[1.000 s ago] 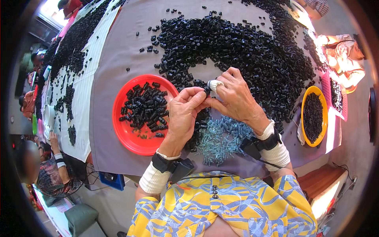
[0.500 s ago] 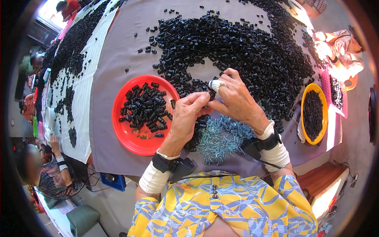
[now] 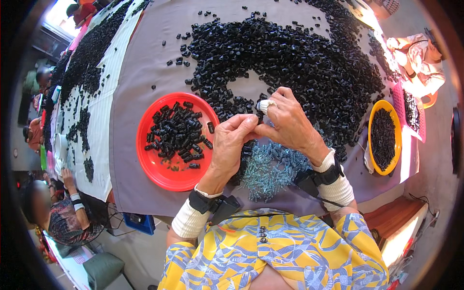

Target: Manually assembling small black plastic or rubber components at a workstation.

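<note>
Right now we have both hands together at the table's centre: our left hand (image 3: 231,145) and right hand (image 3: 287,123) pinch one small black piece (image 3: 259,116) between their fingertips, fingers narrow around it. At 6 o'clock from the hands lies the spring pile (image 3: 270,169); the red plate (image 3: 154,169) sits at 9 o'clock, the black heap (image 3: 299,58) at 12. We judge a steady pinch and square alignment matter most here.
</note>
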`<state>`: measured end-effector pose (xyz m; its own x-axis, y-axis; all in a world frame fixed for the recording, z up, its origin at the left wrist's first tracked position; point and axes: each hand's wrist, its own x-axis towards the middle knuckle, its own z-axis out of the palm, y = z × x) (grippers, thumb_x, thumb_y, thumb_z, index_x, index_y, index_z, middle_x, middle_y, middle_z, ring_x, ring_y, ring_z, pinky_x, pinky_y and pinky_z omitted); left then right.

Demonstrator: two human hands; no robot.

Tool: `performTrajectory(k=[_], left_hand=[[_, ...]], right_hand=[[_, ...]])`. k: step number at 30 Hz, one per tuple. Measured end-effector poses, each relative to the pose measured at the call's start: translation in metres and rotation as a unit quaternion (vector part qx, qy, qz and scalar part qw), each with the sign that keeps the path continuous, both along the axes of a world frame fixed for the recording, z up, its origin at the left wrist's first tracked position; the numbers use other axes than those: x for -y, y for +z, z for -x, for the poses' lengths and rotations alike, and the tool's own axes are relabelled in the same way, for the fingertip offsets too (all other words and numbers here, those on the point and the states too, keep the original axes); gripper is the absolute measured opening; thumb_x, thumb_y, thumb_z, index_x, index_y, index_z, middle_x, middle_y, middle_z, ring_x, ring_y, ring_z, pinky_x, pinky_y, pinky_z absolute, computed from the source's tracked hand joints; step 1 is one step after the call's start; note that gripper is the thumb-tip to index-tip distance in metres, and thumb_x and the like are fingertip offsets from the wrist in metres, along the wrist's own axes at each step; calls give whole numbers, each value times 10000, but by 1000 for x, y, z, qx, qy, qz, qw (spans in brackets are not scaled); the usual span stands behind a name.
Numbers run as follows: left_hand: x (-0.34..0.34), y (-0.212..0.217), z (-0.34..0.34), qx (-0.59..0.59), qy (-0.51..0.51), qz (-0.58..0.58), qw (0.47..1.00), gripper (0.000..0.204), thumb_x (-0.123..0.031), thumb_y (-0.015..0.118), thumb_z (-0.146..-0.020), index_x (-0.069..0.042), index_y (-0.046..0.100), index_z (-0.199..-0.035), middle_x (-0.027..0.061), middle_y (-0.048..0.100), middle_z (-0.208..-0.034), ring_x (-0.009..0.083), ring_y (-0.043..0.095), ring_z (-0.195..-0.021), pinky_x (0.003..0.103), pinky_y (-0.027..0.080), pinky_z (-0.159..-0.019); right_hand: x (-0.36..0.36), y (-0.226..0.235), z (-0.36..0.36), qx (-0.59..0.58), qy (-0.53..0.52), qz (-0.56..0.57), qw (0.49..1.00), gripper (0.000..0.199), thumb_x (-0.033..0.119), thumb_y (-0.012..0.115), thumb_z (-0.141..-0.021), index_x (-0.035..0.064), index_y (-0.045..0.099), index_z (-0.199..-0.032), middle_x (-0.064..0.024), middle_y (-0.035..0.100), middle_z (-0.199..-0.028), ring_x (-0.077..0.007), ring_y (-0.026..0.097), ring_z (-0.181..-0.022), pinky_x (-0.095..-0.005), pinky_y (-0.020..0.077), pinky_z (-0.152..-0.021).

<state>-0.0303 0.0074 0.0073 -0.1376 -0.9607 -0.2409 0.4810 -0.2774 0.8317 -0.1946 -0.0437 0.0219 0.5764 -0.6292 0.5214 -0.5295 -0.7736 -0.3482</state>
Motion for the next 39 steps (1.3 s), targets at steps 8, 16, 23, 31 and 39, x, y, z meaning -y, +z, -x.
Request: performTrajectory(k=[8,16,23,31,39], left_hand=[[-1,1,-3,2,-23,-4,1000,186,-149,601,-905,20,646,-966,50,650,-847,101,625,-750,245,533,-708],[-1,-1,-3,14,-18,-8,1000,190,-157,598,-909,21,650,-952,52,649,-840,111,628,-745,251,536,-709],[0,2,-7,14,3,-19,1000,243,-207,586,-925,26,646,-954,73,649,-839,131,632,-735,272,545,-709],[0,-3,-7,0,-8,-33,999,251,-221,577,-933,19,646,-943,70,649,-832,127,630,-725,263,541,-694],[-12,-6,-14,56,-67,-27,996,219,-209,541,-936,-7,619,-964,34,638,-873,118,629,-783,304,535,-738]], right_hand=[[-2,-1,1,7,16,-9,1000,278,267,709,-671,25,572,-673,-93,572,-697,-263,552,-725,-399,395,-833],[-4,-2,1,12,16,-27,999,285,273,711,-688,19,581,-676,-98,590,-710,-262,566,-732,-391,407,-828],[-2,-3,1,45,23,-35,998,283,259,718,-708,11,586,-669,-94,585,-703,-258,562,-714,-382,416,-804],[1,-7,0,93,50,-34,994,272,238,714,-716,25,561,-645,-88,541,-653,-257,522,-647,-378,416,-749],[-4,-21,-8,64,73,-2,995,213,195,675,-666,46,526,-633,-74,512,-616,-248,521,-629,-379,415,-744]])
